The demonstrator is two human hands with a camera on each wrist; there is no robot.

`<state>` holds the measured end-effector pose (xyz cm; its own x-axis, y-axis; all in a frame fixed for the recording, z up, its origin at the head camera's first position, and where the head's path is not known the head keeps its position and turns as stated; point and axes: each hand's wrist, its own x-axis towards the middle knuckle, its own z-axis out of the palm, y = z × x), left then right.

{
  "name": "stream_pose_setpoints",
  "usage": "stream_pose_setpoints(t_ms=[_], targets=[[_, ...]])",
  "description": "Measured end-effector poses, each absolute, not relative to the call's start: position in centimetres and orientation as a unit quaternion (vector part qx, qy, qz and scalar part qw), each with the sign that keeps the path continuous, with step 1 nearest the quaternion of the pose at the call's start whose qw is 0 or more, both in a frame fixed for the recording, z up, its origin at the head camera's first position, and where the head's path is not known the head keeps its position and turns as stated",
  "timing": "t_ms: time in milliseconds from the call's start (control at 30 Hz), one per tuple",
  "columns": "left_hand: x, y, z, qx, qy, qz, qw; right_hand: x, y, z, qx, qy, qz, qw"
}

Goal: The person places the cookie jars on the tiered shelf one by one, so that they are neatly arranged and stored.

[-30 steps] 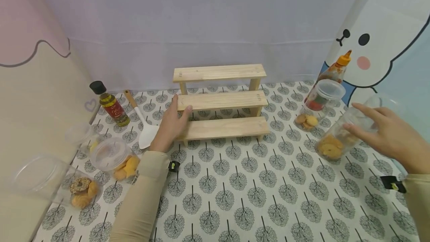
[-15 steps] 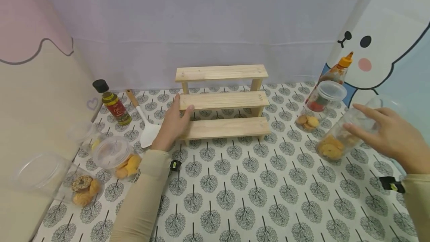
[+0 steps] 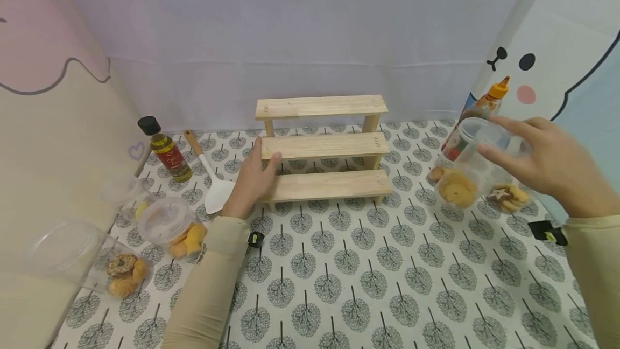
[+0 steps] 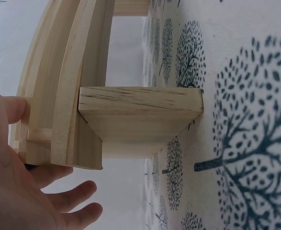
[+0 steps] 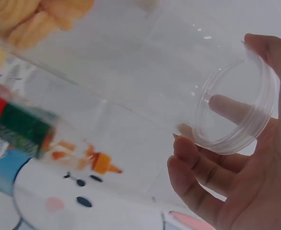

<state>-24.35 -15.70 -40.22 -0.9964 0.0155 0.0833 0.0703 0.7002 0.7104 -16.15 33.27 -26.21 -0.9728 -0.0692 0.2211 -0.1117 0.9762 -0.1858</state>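
Near centre on the desk (image 3: 339,279), I see a three-tier wooden stand (image 3: 324,146), its nine-o'clock end pinched in my left grip (image 3: 251,181). Toward three o'clock, my right grip (image 3: 544,160) is curled round the top of a tilted, clear cookie jar (image 3: 467,179).

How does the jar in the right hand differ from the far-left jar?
The held jar is gripped by the right hand; the far-left jar rests on the tablecloth. The held jar shows golden cookies; the far-left jar adds a speckled ring cookie. Both are clear and hold cookies.
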Motion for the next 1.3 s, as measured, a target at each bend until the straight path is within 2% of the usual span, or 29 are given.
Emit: stream_pose_setpoints(t_ms=[167,500,967,1300], targets=[[-24.1,-15.9,-40.1,-0.029,-0.920,-0.388,0.042,-18.1,30.8,-23.3,0.079,-0.983,0.107,0.126],[-25.1,-13.9,-40.2,-0.036,-0.919,-0.392,0.040,-21.5,26.6,-18.4,0.096,-0.981,0.115,0.122],[-24.6,-14.6,-40.5,-0.029,-0.919,-0.391,0.045,-28.1,18.4,-16.2,0.164,-0.965,0.135,0.152],[-24.7,-14.1,-40.5,-0.027,-0.917,-0.396,0.045,-30.6,13.8,-14.5,0.184,-0.964,0.133,0.138]])
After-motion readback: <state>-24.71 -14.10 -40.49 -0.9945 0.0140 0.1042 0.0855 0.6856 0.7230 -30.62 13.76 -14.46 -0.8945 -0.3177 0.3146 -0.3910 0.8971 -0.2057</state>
